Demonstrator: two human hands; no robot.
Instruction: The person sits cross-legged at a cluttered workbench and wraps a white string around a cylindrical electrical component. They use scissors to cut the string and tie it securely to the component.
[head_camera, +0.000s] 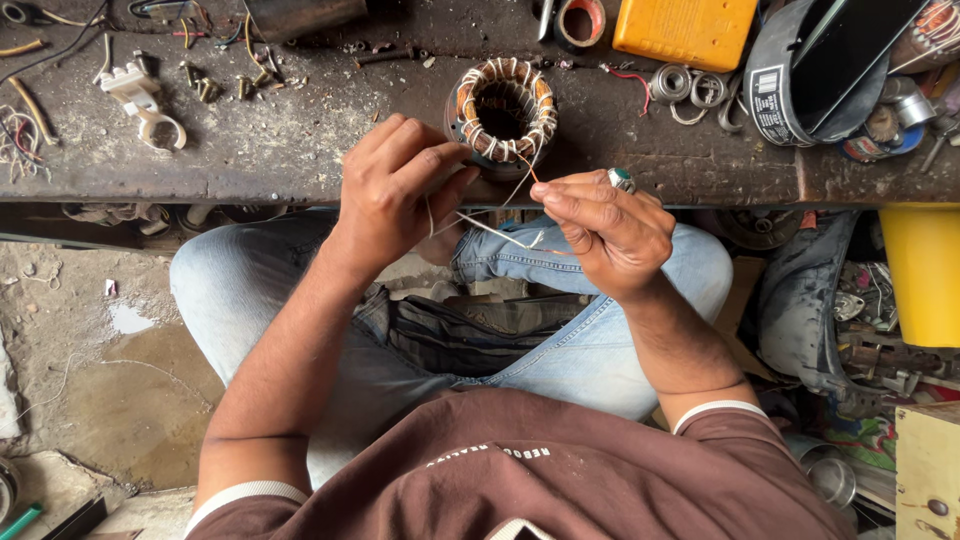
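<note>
Brown sleeves with pale cuffs frame the view nearest the camera, above crossed legs in faded jeans (600, 350); the person sits low, so the work sits at lap height just short of the bench edge.

Left hand (395, 190): thumb and forefinger pressed together on a thin pale wire (490, 230), the other fingers curled in. The wire runs taut from this pinch across to the right hand, which suggests it is being kept straight for handling.

Right hand (610, 235): fingertips closed in a pinch on the far end of the same wire, a green-stoned ring (621, 179) on one finger. A finer copper-coloured lead (528, 170) rises from just above this pinch toward the winding. Whether the two strands are joined at the pinch cannot be told.

Just beyond both pinches, touching neither hand, a motor stator (502, 112) stands upright on the workbench (300, 140), bore upward, its copper coils laced with pale cord. Standing close keeps its leads within reach.

Farther beyond the grip: a white plastic fitting (143, 98) well off to the left, small screws scattered, a tape roll (580, 22), a yellow box (685, 30) and metal rings (690, 90) to the right.
</note>
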